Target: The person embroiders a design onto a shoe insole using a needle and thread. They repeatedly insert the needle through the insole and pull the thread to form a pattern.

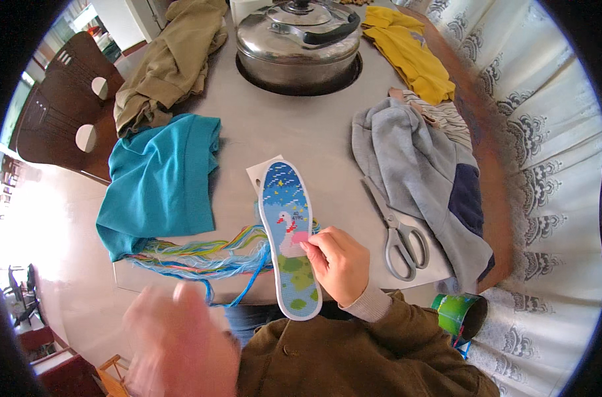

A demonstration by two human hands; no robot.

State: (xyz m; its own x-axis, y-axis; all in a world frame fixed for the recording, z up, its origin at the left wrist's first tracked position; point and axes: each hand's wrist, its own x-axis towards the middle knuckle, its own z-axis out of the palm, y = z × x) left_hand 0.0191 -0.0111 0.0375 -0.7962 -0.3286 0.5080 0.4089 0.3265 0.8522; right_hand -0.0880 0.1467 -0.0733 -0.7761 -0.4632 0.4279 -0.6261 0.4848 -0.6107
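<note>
A cross-stitch insole (292, 218) with a white swan, blue sky and green patches lies at the table's near edge, over a white card (259, 171) with a hole. My right hand (338, 263) pinches the right side of the insole beside the pink patch, thumb and forefinger together. Low at the left, my left hand (177, 332) is raised and badly blurred; its fingers and anything in them cannot be made out. Skeins of embroidery thread (201, 258) in blue, green and red run from under the teal cloth to the insole. Grey-handled scissors (397, 233) lie partly spread to the right.
Teal clothing (167, 178) and brown clothing (174, 64) lie along the left. A lidded steel pot (298, 49) sits in the table's round opening. Yellow clothing (410, 54) and a grey garment (410, 149) lie right, near the curtain (544, 173). A green container (452, 312) is below.
</note>
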